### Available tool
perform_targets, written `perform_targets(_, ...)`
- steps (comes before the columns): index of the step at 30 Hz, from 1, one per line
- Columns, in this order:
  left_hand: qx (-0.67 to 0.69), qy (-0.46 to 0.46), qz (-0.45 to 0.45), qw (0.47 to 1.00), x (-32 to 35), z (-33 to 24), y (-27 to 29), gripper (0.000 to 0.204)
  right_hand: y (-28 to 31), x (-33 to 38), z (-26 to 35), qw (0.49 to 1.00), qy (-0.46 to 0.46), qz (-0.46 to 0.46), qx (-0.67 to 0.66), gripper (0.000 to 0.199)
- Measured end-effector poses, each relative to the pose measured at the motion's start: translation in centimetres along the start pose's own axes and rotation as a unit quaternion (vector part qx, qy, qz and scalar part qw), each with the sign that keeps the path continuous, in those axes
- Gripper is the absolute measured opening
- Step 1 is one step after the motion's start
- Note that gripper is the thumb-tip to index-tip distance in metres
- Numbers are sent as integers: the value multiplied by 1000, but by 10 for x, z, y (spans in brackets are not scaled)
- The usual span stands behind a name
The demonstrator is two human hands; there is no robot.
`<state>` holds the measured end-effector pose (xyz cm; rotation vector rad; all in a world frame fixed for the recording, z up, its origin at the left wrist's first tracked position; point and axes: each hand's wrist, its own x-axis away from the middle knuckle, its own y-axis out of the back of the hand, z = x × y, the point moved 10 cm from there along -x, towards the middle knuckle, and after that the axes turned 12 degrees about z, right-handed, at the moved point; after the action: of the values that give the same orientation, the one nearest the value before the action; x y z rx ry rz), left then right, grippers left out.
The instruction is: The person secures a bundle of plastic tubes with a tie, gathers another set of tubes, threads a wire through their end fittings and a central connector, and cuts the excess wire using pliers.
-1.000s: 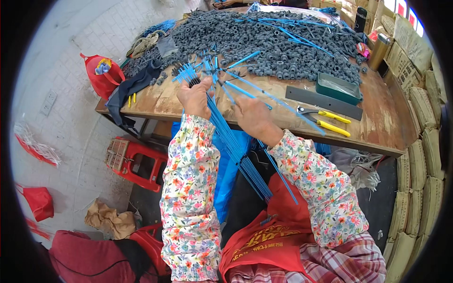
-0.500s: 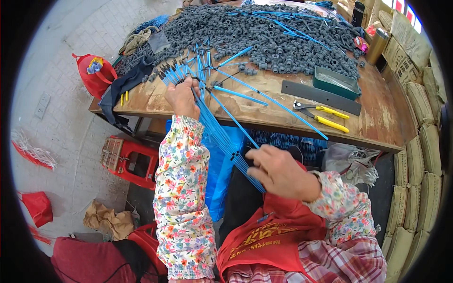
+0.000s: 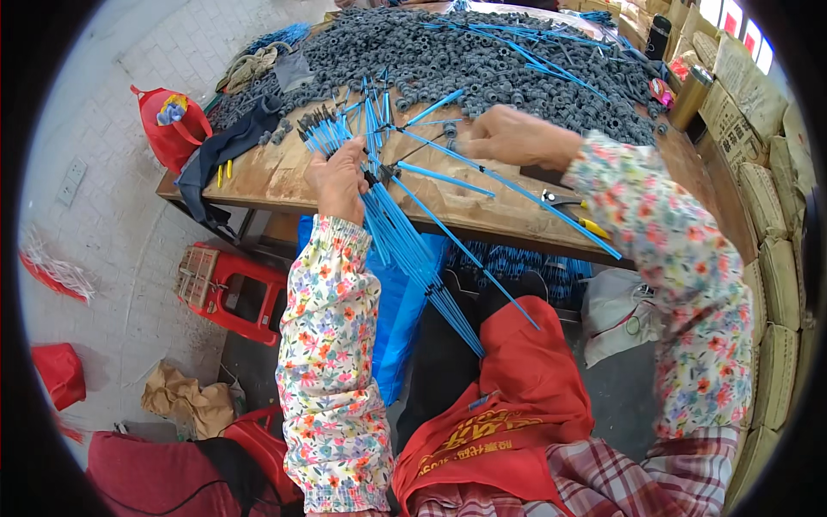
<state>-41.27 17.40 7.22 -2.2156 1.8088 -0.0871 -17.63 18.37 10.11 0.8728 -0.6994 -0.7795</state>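
The left hand (image 3: 338, 177) is closed around a bundle of blue rods (image 3: 405, 246), held slanting from the wooden table (image 3: 267, 177) edge down toward a red apron (image 3: 517, 388). The right hand (image 3: 508, 136) is stretched forward, its fingers pinched at the edge of a heap of small grey fittings (image 3: 482, 52); what is gripped cannot be told. Yellow-handled pliers (image 3: 573, 211) lie nearby.

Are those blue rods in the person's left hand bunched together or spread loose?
Bunched: the left hand grips the blue rods as one tight bundle running down toward the lap.
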Motion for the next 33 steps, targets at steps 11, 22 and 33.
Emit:
perform_targets(11, 64, -3, 31, 997, 4, 4, 20, 19, -49, -88, -34, 982, -67, -76, -157, 21)
perform_targets(22, 129, -17, 107, 986, 54, -41, 32, 12, -12, -71, -32, 957, -11, -281, 67, 25)
perform_targets(33, 153, -131, 148, 968, 195, -122, 34, 42, 1, -127, 24, 947, 10, -307, -93, 35)
